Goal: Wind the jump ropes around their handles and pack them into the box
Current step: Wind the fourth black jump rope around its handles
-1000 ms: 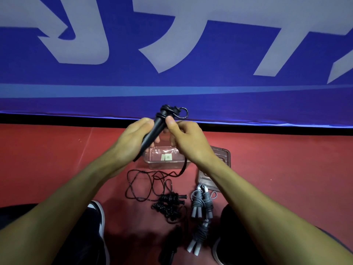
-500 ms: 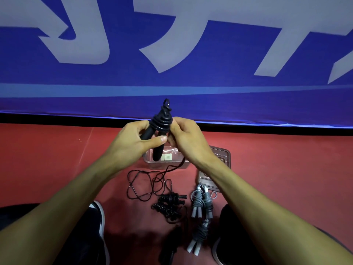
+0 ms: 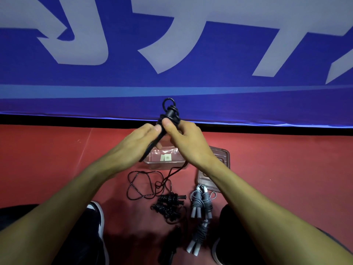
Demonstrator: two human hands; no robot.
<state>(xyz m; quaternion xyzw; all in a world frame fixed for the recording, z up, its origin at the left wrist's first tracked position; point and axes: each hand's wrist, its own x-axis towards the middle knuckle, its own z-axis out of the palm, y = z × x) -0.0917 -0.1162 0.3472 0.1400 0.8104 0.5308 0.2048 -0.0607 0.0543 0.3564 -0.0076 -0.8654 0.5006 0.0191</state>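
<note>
At the centre of the frame a black handle (image 3: 162, 131) was held up, gripped along its lower part by the left hand (image 3: 139, 144), probably to keep it steady. The cord (image 3: 149, 180) was pinched against its top by the right hand (image 3: 183, 140), so coils stayed tight. The slack lay looped on the floor (image 3: 286, 169) below, before the clear box (image 3: 164, 161). Wound ropes (image 3: 200, 203) waited lower down.

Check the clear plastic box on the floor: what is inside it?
In the clear box, only two small pale squares show, whether inside it or stuck on it; no wound rope is visible there. Both hands cover its far part.
</note>
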